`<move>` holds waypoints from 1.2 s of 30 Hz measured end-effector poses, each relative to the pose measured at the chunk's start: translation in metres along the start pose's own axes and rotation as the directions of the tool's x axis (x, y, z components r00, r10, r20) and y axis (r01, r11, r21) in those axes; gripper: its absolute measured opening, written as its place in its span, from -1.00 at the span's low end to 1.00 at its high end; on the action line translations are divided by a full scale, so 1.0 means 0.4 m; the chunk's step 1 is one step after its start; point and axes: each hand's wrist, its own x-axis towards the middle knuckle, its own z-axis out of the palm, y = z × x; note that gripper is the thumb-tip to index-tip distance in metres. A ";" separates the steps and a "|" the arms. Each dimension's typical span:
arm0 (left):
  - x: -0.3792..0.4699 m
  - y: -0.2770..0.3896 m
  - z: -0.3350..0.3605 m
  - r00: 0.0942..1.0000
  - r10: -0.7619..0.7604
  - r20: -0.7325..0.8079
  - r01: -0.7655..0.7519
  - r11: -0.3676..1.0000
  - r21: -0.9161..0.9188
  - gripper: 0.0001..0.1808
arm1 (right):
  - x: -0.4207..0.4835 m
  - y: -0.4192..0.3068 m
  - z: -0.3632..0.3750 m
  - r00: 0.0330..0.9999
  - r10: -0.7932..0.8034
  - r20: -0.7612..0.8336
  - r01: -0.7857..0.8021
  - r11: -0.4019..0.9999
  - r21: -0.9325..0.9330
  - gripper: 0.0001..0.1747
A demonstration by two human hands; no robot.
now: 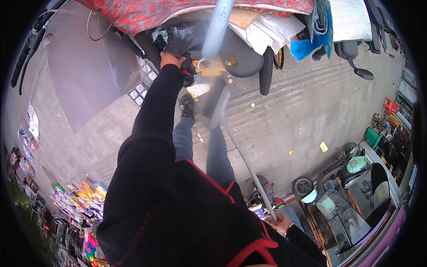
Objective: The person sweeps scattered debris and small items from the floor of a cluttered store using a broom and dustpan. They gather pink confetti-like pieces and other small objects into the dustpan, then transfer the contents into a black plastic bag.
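Note:
My right hand point(280, 223) grips the end of a long grey broom handle point(245, 158). The broom head point(220, 110) lies at the other end, in front of my legs, with dark, blurred bristles. At the end of my outstretched arm, my left hand point(172, 59) is closed on a dark bag point(176, 45), partly hidden by my fingers. Black and red crumpled material point(187, 75) hangs beside that hand. A spotted yellow-and-white packet point(199, 90) lies on the pavement between my shoe point(186, 106) and the broom head.
A pale blue tube point(218, 28) rises ahead, beside a grey rounded panel point(242, 55) and a knobbly tyre point(266, 71). Red-patterned fabric point(133, 15) covers things above. At left stands a large translucent sheet point(86, 76). A parked scooter point(353, 167) and a yellow scrap point(323, 147) are at right.

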 end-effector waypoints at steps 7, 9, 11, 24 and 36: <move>0.024 -0.015 -0.009 0.998 0.053 0.026 -0.054 0.998 0.023 -0.19 | 0.046 -0.064 0.034 0.919 -0.354 -0.171 0.275 0.891 -0.362 -0.58; 0.003 -0.022 -0.029 0.996 0.084 -0.029 -0.086 0.993 -0.076 -0.20 | 0.120 -0.144 0.062 0.916 -0.361 -0.174 0.291 0.898 -0.331 -0.62; -0.029 -0.021 -0.076 0.995 0.076 -0.070 -0.088 0.976 -0.198 -0.21 | 0.219 -0.263 0.098 0.890 -0.417 -0.184 0.329 0.867 -0.373 -0.56; -0.313 0.351 -0.572 0.162 0.983 -0.083 -0.980 0.170 0.101 -0.29 | 0.174 -0.493 0.170 0.947 -0.322 -0.023 0.322 0.947 0.008 -0.62; -0.168 0.552 -0.614 -0.077 0.942 0.328 -0.879 -0.220 0.424 -0.72 | 0.108 -0.154 0.179 0.844 -0.501 -0.191 0.405 0.829 -0.385 -0.58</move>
